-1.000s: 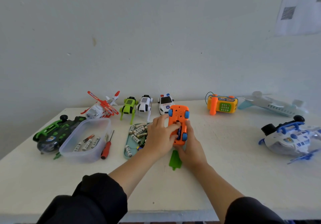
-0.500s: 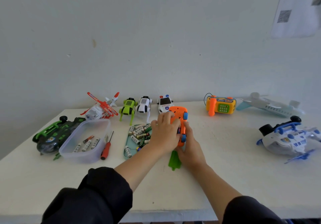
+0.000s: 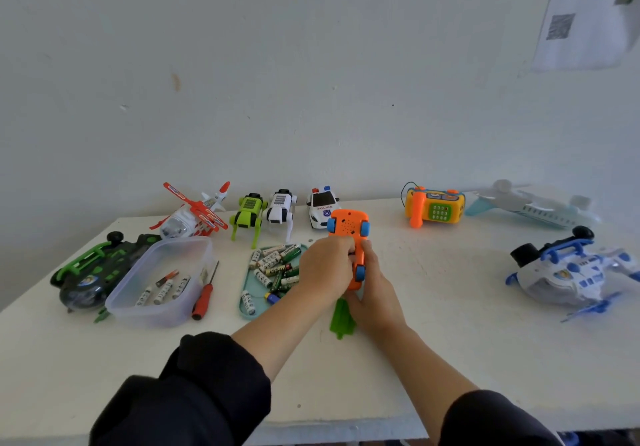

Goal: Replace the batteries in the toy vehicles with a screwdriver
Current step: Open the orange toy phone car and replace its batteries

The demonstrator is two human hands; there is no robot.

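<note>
Orange toy car [image 3: 348, 234] sits belly-up pretty much dead centre of the white table [image 3: 450, 341], tilted with its far end raised, and both hands are on it. The left hand [image 3: 323, 267] is curled over the near left side of the underside, fingers wrapped in against it; whether it's pinching a battery in there is hidden. The right hand [image 3: 375, 293] grips the car's near right edge from below, thumb up by a blue wheel. A green cover piece [image 3: 342, 317] lies flat on the table just near of the car, partly under the right wrist.

Left of the hands, touching nothing of the car, there's a teal tray [image 3: 246, 298] heaped with batteries [image 3: 277, 265], then a red screwdriver [image 3: 204, 295] lying just beside a clear plastic tub [image 3: 159, 283] holding a few more cells. A green-and-black helicopter [image 3: 90, 272] is at the far left edge.

Along the back wall: red-and-white helicopter [image 3: 194, 217], green robot dog [image 3: 247, 213], white robot dog [image 3: 280, 212], police car [image 3: 322, 206], toy phone [image 3: 434, 208] and a pale airplane [image 3: 530, 208]. A blue-and-white helicopter [image 3: 571, 272] crowds the right edge.

Open room is mostly the near strip by the table's front edge and the stretch between the right hand and that blue helicopter.
</note>
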